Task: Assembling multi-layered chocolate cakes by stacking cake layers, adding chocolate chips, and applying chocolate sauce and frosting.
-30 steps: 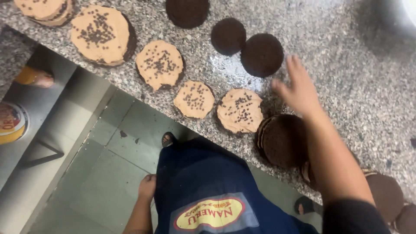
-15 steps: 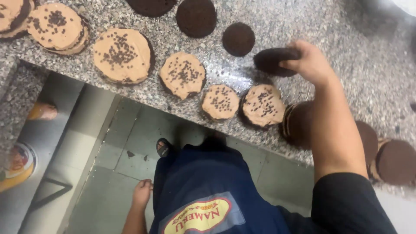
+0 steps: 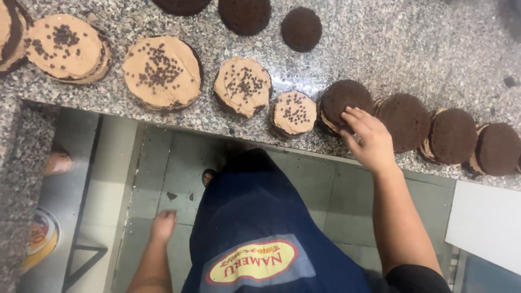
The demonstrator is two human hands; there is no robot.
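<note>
1. Dark chocolate top layer (image 3: 343,100), centre-right of the frame on the granite surface (image 3: 423,43), is pressed by the right hand (image 3: 368,138), fingers (image 3: 355,116) spread flat.
2. Three capped cakes (image 3: 451,135) are seen right; four chip-topped rounds (image 3: 161,71) left remain uncovered.
3. Left hand (image 3: 163,225) hangs empty, fingers loosely curled.

Speckled granite counter (image 3: 423,49); round chocolate cakes (image 3: 163,72) lie on it.

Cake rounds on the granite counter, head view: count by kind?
Round cakes with tan cream and chocolate chips on top: 5
Cream-filled cakes capped with a dark chocolate layer, right hand on one: 4
Plain dark chocolate sponge rounds: 3
Total: 12
</note>
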